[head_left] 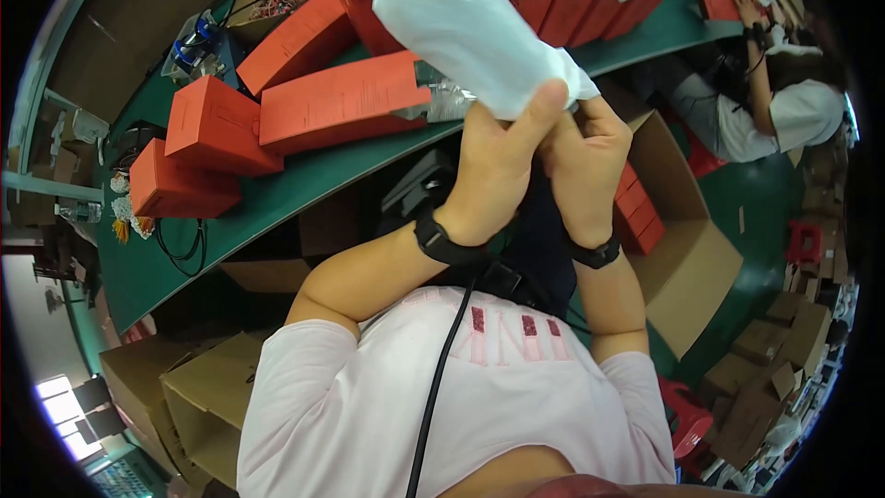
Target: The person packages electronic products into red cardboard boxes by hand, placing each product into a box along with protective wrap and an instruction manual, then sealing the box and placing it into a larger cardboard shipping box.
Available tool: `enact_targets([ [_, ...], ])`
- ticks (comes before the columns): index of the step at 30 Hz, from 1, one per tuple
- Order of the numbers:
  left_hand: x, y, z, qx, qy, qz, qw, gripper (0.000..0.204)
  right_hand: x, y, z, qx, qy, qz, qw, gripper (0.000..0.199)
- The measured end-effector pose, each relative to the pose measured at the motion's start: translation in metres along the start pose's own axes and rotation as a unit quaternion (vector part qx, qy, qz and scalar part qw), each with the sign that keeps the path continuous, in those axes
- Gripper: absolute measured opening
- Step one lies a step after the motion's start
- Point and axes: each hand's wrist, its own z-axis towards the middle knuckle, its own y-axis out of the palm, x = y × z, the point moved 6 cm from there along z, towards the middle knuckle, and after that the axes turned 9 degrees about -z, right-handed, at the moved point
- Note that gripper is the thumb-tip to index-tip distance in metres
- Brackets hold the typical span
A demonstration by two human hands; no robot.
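Together, left hand (493, 164) and right hand (586, 166) hold one white pouch (470, 32)

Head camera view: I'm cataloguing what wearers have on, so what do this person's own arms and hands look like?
The left hand and right hand wear no gloves. The left wristband and right wristband are both black. The left sleeve and right sleeve are short and pale pinkish-white. A black cable crosses the shirt front.

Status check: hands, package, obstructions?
Left hand, right hand: both gripping near end of white package. Red boxes crowd the green table.
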Motion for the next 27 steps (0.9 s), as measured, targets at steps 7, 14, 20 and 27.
enact_targets([
  [7, -0.016, -0.02, 0.009, 0.013, -0.152, -0.179, 0.972, 0.034, 0.01, 0.001, -0.006, -0.063, 0.047, 0.074, 0.994, 0.031],
  [14, -0.001, -0.033, 0.018, 0.056, -0.061, -0.152, 0.985, 0.032, -0.054, -0.06, -0.017, 0.097, -0.342, -0.297, 0.886, 0.054],
  [20, 0.003, -0.018, 0.001, -0.021, -0.027, -0.035, 0.999, 0.025, -0.003, -0.024, -0.02, -0.12, -0.007, -0.096, 0.988, 0.059],
  [27, -0.027, 0.0, -0.017, -0.201, -0.129, 0.031, 0.971, 0.03, 0.063, -0.06, -0.062, -0.174, 0.412, 0.281, 0.85, 0.054],
])
